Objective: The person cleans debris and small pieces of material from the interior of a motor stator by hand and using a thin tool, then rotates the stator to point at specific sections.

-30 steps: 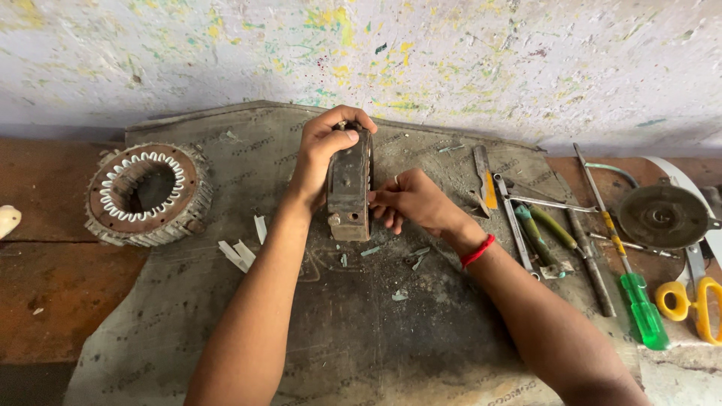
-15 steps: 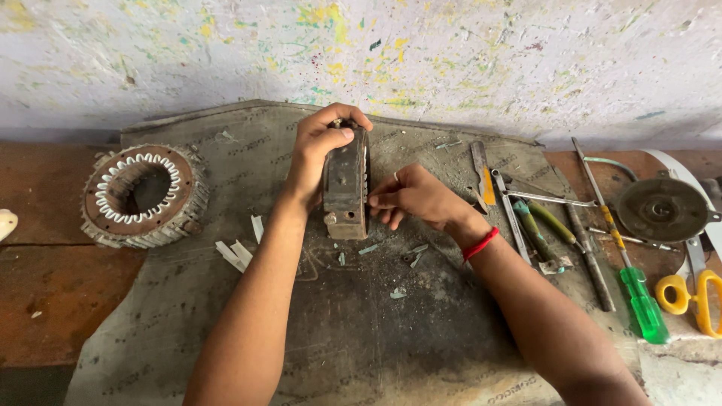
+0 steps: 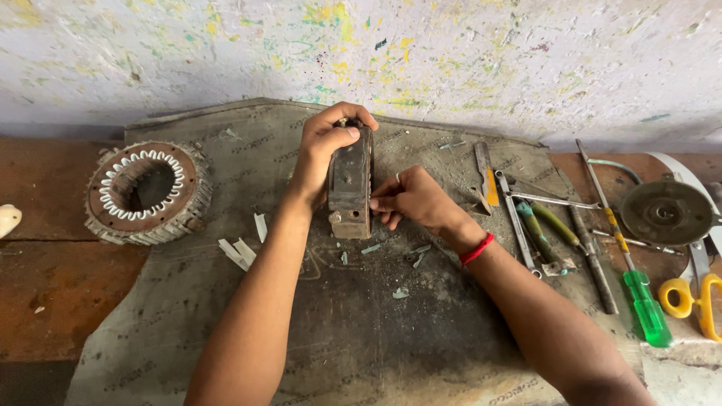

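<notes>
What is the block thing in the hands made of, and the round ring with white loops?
The block looks like metal: dull grey-brown, hard edges, worn and grimy, possibly rusty. The left hand grips its top; the right hand touches its side. The ring seems to be stacked metal with a rusty brown face; the white loops look like plastic or paper lining, hard to tell.

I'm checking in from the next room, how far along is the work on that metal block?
Done: scraps litter the mat. In hand: left hand steadies the upright metal block, right hand pinching at its side. Left: the wound stator ring sits aside, untouched.
</notes>
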